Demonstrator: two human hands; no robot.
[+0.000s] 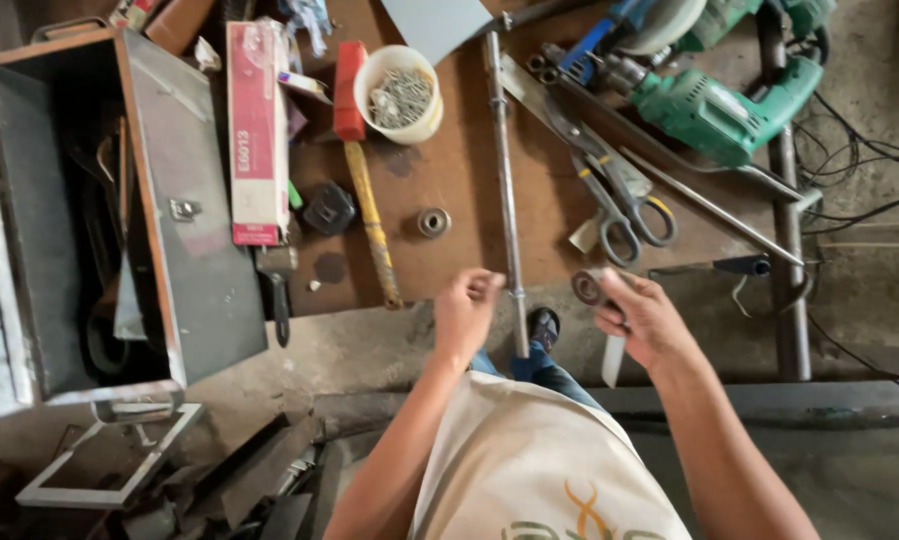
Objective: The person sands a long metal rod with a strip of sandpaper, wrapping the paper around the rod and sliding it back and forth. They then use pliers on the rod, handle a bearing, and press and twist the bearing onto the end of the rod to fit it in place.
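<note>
While the right hand (642, 318) pinches a round bearing (587, 288) and the left hand (467, 310) curls closed, holding nothing visible, the steel rod (507, 190) between them seemingly awaits fitting.

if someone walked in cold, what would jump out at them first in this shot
Likely the green power drill at the top right of the brown board, then the red-headed hammer lying beside a white tub of nails. Nearer the camera, the right hand holds a small dark ring-shaped part, while the left hand pinches its fingers close to a long metal rod. An open grey metal toolbox fills the left side.
</note>
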